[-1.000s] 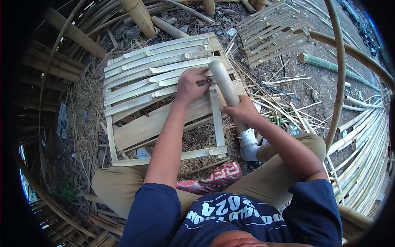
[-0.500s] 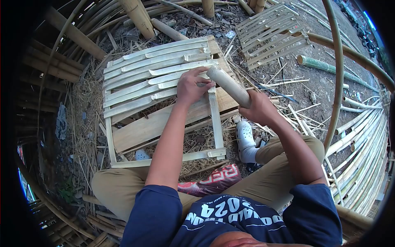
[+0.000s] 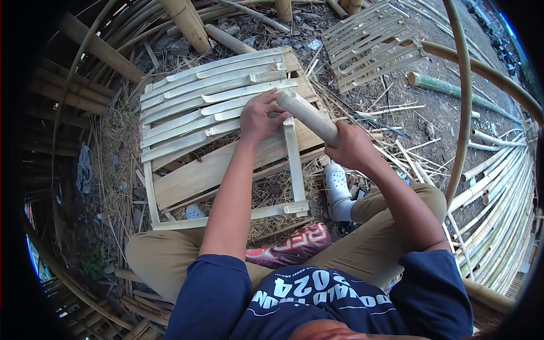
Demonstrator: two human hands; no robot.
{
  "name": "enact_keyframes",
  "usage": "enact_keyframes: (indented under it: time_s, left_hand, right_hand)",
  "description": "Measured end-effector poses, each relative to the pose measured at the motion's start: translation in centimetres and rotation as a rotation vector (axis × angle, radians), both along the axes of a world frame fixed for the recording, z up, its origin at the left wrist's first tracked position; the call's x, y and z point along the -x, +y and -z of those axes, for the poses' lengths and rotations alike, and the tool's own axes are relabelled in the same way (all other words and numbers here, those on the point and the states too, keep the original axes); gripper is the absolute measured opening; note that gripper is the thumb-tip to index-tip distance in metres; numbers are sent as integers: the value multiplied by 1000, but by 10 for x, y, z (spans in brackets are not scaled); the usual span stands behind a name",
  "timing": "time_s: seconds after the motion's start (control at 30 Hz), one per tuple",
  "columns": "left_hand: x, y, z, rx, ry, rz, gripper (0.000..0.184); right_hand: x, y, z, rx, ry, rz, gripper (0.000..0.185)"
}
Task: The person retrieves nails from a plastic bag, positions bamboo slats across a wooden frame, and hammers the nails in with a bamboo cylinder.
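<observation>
My right hand [image 3: 351, 146] is wrapped round one end of a thick round wooden stick [image 3: 309, 119]. The stick's far end is right beside the fingers of my left hand [image 3: 260, 116]. That left hand rests at the right side of a slatted bamboo panel [image 3: 209, 107], its thumb and fingertips pinched together over the slat ends. Whatever is between those fingertips is too small or hidden to make out. Pale split slats lie across the panel's far half, and its side strip [image 3: 294, 161] and near strip [image 3: 260, 215] show bare. Wooden boards [image 3: 221, 173] lie underneath.
Another slatted panel [image 3: 371, 48] lies on the ground at the back right. A green bamboo pole [image 3: 442, 86] and a stack of bamboo poles [image 3: 493, 198] are to the right. Bamboo posts [image 3: 186, 25] stand behind. A red printed packet [image 3: 294, 246] lies between my legs.
The view has shifted slightly, so the panel sits a little further left. Both hands and the stick keep nearly the same places against the panel.
</observation>
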State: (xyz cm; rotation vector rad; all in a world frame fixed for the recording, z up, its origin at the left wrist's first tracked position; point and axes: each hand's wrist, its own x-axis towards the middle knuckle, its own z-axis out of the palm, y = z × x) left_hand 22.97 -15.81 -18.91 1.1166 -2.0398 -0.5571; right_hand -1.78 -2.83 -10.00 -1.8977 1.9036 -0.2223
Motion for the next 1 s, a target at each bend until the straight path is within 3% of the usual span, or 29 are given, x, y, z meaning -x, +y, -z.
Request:
enact_keyframes:
  time_s: [0.03, 0.13, 0.47, 0.57, 0.67, 0.7, 1.0]
  left_hand:
    - [0, 1, -5, -61, 36, -12, 16]
    - [-3, 1, -15, 227, -257, -4, 18]
    - [-1, -2, -13, 94, -293, 14, 22]
    - [2, 1, -18, 44, -241, 20, 21]
    - [0, 3, -17, 63, -229, 25, 22]
    - [0, 3, -15, 88, -245, 22, 23]
    - [0, -1, -15, 72, -288, 20, 21]
  right_hand:
    - [0, -1, -1, -5, -4, -1, 42]
    - [0, -2, -3, -22, 6, -9, 41]
    - [1, -3, 5, -26, -1, -16, 43]
    - [-5, 3, -2, 185, -181, 61, 37]
    - [-12, 4, -16, 190, -71, 70, 37]
    - [-6, -1, -14, 61, 125, -46, 37]
    - [-7, 5, -13, 90, 62, 27, 39]
